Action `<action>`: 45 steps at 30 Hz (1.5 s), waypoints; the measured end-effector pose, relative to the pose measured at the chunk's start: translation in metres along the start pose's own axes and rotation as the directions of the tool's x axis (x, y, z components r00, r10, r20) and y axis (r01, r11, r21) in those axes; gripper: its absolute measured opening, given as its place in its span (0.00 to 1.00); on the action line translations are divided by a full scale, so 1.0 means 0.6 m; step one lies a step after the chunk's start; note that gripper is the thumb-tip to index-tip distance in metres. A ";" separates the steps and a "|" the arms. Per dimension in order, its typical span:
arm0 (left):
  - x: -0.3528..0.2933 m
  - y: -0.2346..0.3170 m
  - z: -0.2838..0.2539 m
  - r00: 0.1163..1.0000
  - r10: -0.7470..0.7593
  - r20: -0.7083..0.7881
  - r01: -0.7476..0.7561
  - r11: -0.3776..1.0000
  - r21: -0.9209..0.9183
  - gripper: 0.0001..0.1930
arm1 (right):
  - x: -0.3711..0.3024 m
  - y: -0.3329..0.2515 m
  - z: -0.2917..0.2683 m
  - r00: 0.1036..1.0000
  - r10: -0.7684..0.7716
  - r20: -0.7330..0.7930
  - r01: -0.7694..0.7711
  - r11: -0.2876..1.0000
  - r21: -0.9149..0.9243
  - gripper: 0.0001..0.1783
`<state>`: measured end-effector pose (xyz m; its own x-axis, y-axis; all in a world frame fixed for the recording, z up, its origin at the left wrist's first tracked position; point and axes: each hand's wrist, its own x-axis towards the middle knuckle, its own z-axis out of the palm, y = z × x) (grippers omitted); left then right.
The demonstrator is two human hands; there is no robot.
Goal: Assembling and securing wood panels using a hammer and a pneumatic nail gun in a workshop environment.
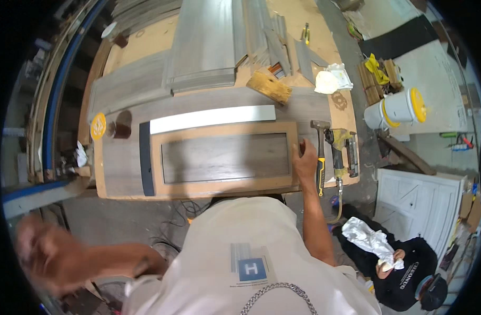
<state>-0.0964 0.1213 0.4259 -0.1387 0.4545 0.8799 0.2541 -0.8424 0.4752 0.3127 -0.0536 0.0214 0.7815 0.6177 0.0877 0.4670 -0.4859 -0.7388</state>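
Note:
A flat wooden door frame (224,127) with a grey recessed panel (225,156) lies on the workbench (114,173). My right hand (305,160) rests flat on the frame's right end, holding nothing. A white strip (211,118) lies along the frame's far edge, and a dark strip (145,159) runs along its left end. A hammer (320,152) and a yellow nail gun (339,152) lie just right of that hand. My left hand (43,257) is blurred, low at the left, away from the bench, and seems empty.
Grey planks (203,47) and offcuts are stacked at the back of the bench, with a wood block (269,86) and a rag (332,79). A white bucket (395,107) and a white panel door (424,202) are on the right. A person in black (403,273) sits on the floor.

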 end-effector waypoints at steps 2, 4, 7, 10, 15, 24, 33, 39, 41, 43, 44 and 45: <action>-0.099 -0.019 0.086 0.925 -0.374 -0.061 0.378 0.897 0.230 0.15 | 0.006 -0.035 0.011 0.993 -0.079 0.085 0.102 0.944 -0.314 0.30; -0.234 -0.100 0.106 0.631 -0.761 0.149 0.746 0.648 0.152 0.13 | 0.007 -0.030 0.008 0.998 0.004 0.060 0.013 0.959 -0.282 0.32; -0.367 -0.068 0.152 0.312 -0.887 0.341 0.833 0.428 0.350 0.18 | 0.005 -0.034 0.013 0.998 -0.005 0.070 0.025 0.954 -0.297 0.33; -0.398 -0.024 0.172 0.229 -0.867 0.443 0.719 0.457 0.523 0.23 | 0.009 -0.040 0.008 0.997 -0.032 0.064 0.051 0.947 -0.316 0.32; -0.424 -0.022 0.183 0.131 -0.860 0.493 0.623 0.458 0.634 0.25 | 0.014 -0.038 0.013 0.996 -0.040 0.076 0.060 0.955 -0.289 0.32; -0.451 -0.078 0.167 -0.021 -0.799 0.601 0.559 0.489 0.670 0.21 | 0.088 -0.044 0.019 0.982 0.109 0.156 -0.075 0.975 -0.211 0.29; -0.446 -0.175 0.101 -0.056 -0.794 0.605 0.536 0.488 0.689 0.22 | 0.149 -0.015 0.015 0.962 0.139 0.233 -0.142 0.990 -0.003 0.19; -0.457 -0.190 0.060 -0.073 -0.811 0.581 0.559 0.449 0.697 0.21 | 0.154 -0.038 0.017 0.935 0.237 0.266 -0.220 0.971 -0.093 0.19; -0.460 -0.190 0.048 -0.066 -0.817 0.573 0.544 0.452 0.707 0.21 | 0.155 -0.044 0.018 0.936 0.245 0.255 -0.229 0.969 -0.091 0.19; -0.460 -0.185 0.042 -0.038 -0.821 0.570 0.586 0.443 0.678 0.20 | 0.152 -0.052 0.018 0.930 0.252 0.266 -0.235 0.967 -0.096 0.19; -0.462 -0.182 0.036 -0.030 -0.827 0.562 0.585 0.441 0.680 0.20 | 0.153 -0.057 0.018 0.925 0.264 0.273 -0.244 0.964 -0.106 0.19; -0.463 -0.180 0.035 -0.051 -0.843 0.536 0.600 0.404 0.691 0.20 | 0.151 -0.042 0.023 0.954 0.174 0.245 -0.156 0.983 -0.093 0.20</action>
<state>-0.0654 0.0920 0.1302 0.3060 0.8421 -0.4441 0.6808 0.1326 0.7204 0.3663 0.0233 0.0389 0.7256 0.6558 -0.2084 0.3759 -0.6315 -0.6782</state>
